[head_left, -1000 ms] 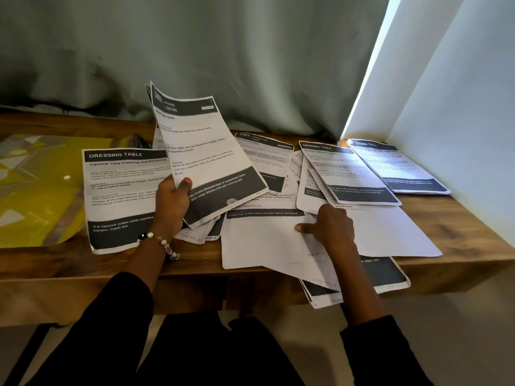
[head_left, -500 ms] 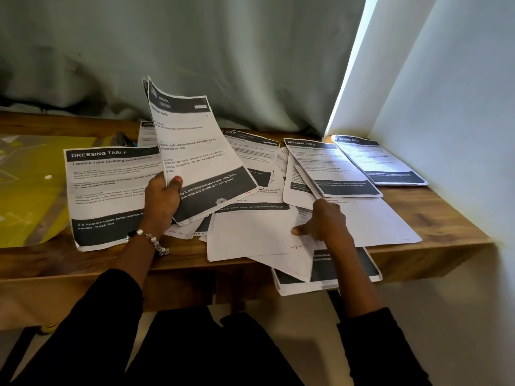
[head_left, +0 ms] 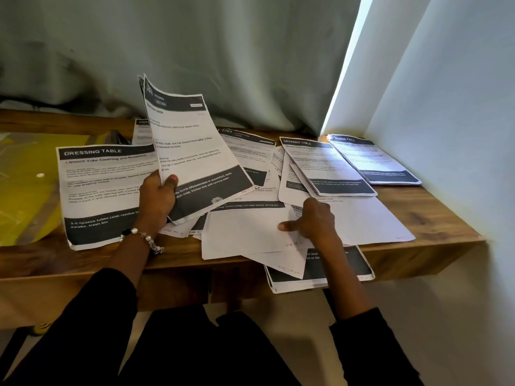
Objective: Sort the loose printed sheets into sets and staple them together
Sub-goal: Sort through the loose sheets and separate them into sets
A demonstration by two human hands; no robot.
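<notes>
Nothing moved: left hand [head_left: 156, 201] grips kitchen sheets [head_left: 192, 151]; right hand [head_left: 315, 218] curled, presses loose sheets [head_left: 245, 232].

Person seated at a brown wooden desk [head_left: 434, 218] w/ printed black-and-white sheets spread all over it. Left hand [head_left: 156, 201], beaded bracelet on wrist, grips a raised white "KITCHEN" sheet w/ black header and footer bands [head_left: 192, 151] by its lower left edge, thumb on front; another page sits just behind it. Right hand [head_left: 315, 221] rests on overlapping blank white sheets [head_left: 245, 232] near the desk's front edge, thumb pointing left. "DRESSING TABLE" lipstick sheet [head_left: 103, 190] lies flat at left, beside a yellow plastic folder [head_left: 25, 190]. Two more stacks at far right by the white wall. Grey-green curtain [head_left: 195, 45] hangs behind.
</notes>
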